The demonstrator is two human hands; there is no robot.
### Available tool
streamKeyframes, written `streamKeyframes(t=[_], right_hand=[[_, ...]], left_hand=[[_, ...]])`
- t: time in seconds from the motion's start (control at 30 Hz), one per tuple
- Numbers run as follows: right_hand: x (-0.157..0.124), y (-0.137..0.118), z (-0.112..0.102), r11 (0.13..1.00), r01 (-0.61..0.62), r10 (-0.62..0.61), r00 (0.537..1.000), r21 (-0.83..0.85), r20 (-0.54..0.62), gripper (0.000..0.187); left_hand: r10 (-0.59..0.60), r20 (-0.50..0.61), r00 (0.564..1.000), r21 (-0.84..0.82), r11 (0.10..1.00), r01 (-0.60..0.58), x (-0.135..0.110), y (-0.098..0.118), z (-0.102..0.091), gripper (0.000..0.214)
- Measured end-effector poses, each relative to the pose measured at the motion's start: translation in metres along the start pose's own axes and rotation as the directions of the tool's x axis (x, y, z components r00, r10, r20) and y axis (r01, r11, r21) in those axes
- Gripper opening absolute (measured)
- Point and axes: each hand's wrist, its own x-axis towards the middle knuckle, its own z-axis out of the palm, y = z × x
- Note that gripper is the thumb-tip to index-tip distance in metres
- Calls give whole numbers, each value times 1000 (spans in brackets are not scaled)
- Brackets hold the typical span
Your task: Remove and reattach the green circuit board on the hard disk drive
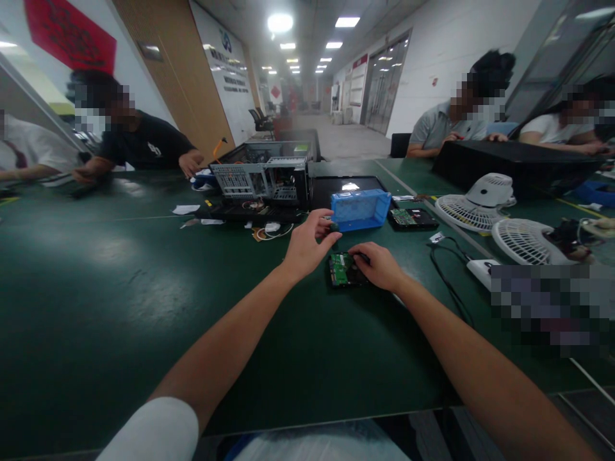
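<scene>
Looks mid-job on the hard drive (353, 278), lying on the table (230, 358) near the blue bin (361, 210), with circuit board (339, 269) still on. With left hand (307, 246) half open and right hand (383, 266) curled onto the drive, can't tell if actually gripping anything.

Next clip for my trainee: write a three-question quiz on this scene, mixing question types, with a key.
1. Multiple choice: which thing is the right hand at?
A) a white fan
B) the front hard drive
C) the red poster

2. True or false: from left to right in the picture, the blue bin stands between the computer case and the rear hard drive.

3. Short answer: which hand is nearer the blue bin?

Key:
1. B
2. True
3. The left hand; its fingers are by the bin's left end.
</scene>
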Motion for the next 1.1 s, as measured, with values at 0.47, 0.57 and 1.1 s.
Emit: streamKeyframes(t=[0.47,0.57,1.1], right_hand=[[0,-3,-1,1000,0,0,1000,2,-7,22],[0,-3,-1,1000,0,0,1000,-8,-2,22],[-1,0,0,1000,9,-9,1000,-21,6,22]], left_hand=[[66,7,998,95,993,-66,-1,0,1,28],[77,8,997,98,992,-78,-1,0,1,28],[20,-52,998,14,1000,-19,-1,-2,5,27]])
